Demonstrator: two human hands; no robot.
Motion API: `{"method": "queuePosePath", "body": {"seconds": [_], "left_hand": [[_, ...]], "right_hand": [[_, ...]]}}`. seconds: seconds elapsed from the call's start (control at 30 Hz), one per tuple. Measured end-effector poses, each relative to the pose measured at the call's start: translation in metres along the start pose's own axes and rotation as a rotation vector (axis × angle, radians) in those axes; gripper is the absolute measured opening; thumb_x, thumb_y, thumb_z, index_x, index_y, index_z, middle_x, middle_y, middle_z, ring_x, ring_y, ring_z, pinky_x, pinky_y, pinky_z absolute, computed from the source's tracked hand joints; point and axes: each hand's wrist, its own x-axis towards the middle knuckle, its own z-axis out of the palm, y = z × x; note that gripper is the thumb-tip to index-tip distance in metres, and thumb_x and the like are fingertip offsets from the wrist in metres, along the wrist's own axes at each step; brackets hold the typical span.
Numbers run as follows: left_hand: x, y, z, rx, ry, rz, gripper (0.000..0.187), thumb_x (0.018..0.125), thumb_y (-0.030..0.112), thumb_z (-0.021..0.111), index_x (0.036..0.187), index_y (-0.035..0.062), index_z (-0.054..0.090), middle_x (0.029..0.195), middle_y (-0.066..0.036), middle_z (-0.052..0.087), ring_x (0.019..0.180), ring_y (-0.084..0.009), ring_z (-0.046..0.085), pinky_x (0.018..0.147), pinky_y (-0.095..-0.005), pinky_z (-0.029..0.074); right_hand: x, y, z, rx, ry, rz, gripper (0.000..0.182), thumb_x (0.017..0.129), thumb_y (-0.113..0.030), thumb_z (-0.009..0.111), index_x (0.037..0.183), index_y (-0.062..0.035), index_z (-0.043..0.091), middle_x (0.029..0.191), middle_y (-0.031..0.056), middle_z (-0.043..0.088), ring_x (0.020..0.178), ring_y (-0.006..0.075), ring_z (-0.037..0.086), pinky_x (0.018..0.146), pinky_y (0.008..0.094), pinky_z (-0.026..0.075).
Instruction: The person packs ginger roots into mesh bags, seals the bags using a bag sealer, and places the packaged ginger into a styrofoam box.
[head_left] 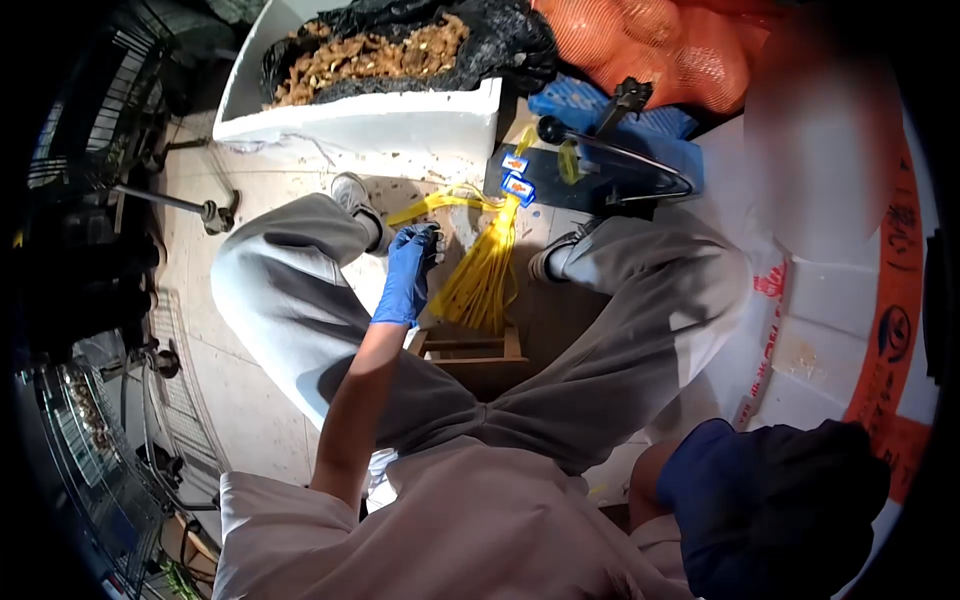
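Note:
My left hand point(408, 270), in a blue glove, reaches forward between my knees with its fingers curled in; whatever they may hold is hidden. Just beyond and to the right of it lies a bundle of yellow mesh bags point(482, 275), topped by blue-and-white labels point(517, 187). One yellow strand point(440, 203) stretches left, past the gloved fingertips. At the lower right, close to the camera, my right arm ends in a large dark blue shape point(715, 475), seemingly my gloved right hand. Its fingers cannot be made out in the shadow.
Knobby brown roots like ginger point(370, 62) fill a white foam box point(350, 125) lined with black plastic. An orange mesh sack point(640, 45) sits behind a metal-handled device point(620, 155). Wire racks point(185, 380) stand left; white boxes with red tape point(885, 330) stand right.

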Motion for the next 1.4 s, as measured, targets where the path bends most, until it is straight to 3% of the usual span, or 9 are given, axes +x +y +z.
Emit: {"method": "queuePosePath", "body": {"seconds": [0.23,0.37,0.43,0.53,0.77,1.0,1.07,1.2,1.4], "left_hand": [[0.026,-0.067,-0.011,-0.018,0.260,-0.203,0.012,0.076,0.010,0.047,0.086,0.0044,0.052,0.072,-0.004,0.054,0.059,-0.0125,0.051,0.053,-0.0233,0.043],[0.033,-0.091,-0.008,-0.036,0.233,-0.277,0.015,0.077,0.011,0.047,0.090,0.0042,0.049,0.074,-0.004,0.054,0.061,-0.0111,0.051,0.055,-0.0218,0.044],[0.033,-0.088,0.000,-0.055,0.238,-0.297,0.014,0.077,0.011,0.047,0.090,0.0044,0.050,0.074,-0.004,0.054,0.061,-0.0112,0.052,0.055,-0.0218,0.044],[0.037,-0.089,0.005,-0.069,0.232,-0.320,0.014,0.078,0.011,0.047,0.090,0.0045,0.049,0.075,-0.003,0.054,0.063,-0.0112,0.052,0.056,-0.0220,0.044],[0.035,-0.079,0.010,-0.067,0.211,-0.327,0.016,0.080,0.014,0.047,0.093,0.0052,0.048,0.079,-0.003,0.053,0.068,-0.0100,0.051,0.063,-0.0218,0.043],[0.033,-0.074,0.010,-0.078,0.168,-0.296,0.016,0.080,0.014,0.047,0.092,0.0045,0.049,0.079,-0.003,0.053,0.068,-0.0100,0.051,0.064,-0.0220,0.043],[0.029,-0.069,0.011,-0.089,0.157,-0.290,0.016,0.080,0.014,0.047,0.092,0.0042,0.049,0.079,-0.003,0.053,0.068,-0.0102,0.051,0.064,-0.0220,0.043],[0.016,-0.048,0.017,-0.091,0.099,-0.176,0.015,0.080,0.015,0.046,0.091,0.0037,0.050,0.077,-0.002,0.053,0.067,-0.0101,0.051,0.062,-0.0212,0.042],[0.021,-0.050,0.011,-0.143,-0.093,-0.174,0.024,0.082,0.023,0.044,0.092,0.0016,0.049,0.074,-0.004,0.053,0.065,-0.0108,0.051,0.062,-0.0200,0.042]], "right_hand": [[-0.002,0.043,0.096,-0.014,-0.050,-0.049,0.012,0.069,-0.003,0.045,0.077,0.0030,0.052,0.070,0.0109,0.052,0.062,0.0173,0.051,0.060,0.0282,0.042],[-0.093,0.192,0.206,-0.184,-0.255,0.730,0.020,0.076,-0.011,0.046,0.093,-0.0018,0.052,0.082,0.0138,0.055,0.072,0.0258,0.053,0.065,0.0329,0.042],[-0.155,0.274,0.234,-0.130,-0.256,0.729,0.006,0.076,-0.009,0.050,0.079,-0.0068,0.054,0.067,0.0032,0.052,0.053,0.0149,0.046,0.056,0.0250,0.040],[-0.176,0.338,0.251,-0.491,-0.615,0.582,0.025,0.070,-0.017,0.055,0.091,-0.0048,0.053,0.084,0.0170,0.055,0.075,0.0282,0.054,0.066,0.0356,0.042],[-0.179,0.396,0.273,-0.767,-0.816,0.393,0.033,0.065,-0.027,0.059,0.088,-0.0043,0.051,0.078,0.0163,0.054,0.070,0.0277,0.054,0.062,0.0348,0.043],[-0.169,0.390,0.266,-0.833,-0.653,0.089,0.021,0.072,-0.018,0.048,0.088,-0.0058,0.052,0.069,0.0143,0.056,0.059,0.0295,0.055,0.055,0.0366,0.044],[-0.143,0.359,0.254,-0.729,-1.025,0.395,0.016,0.074,-0.018,0.047,0.081,-0.0058,0.055,0.076,0.0145,0.057,0.067,0.0280,0.055,0.059,0.0377,0.043],[-0.132,0.362,0.247,-0.805,-1.164,0.253,0.016,0.075,-0.021,0.043,0.073,-0.0093,0.054,0.070,0.0164,0.056,0.061,0.0297,0.056,0.053,0.0376,0.044],[-0.114,0.343,0.232,-0.927,-1.028,0.029,0.018,0.078,-0.017,0.038,0.071,-0.0091,0.053,0.065,0.0149,0.056,0.055,0.0294,0.056,0.046,0.0366,0.044]]}}
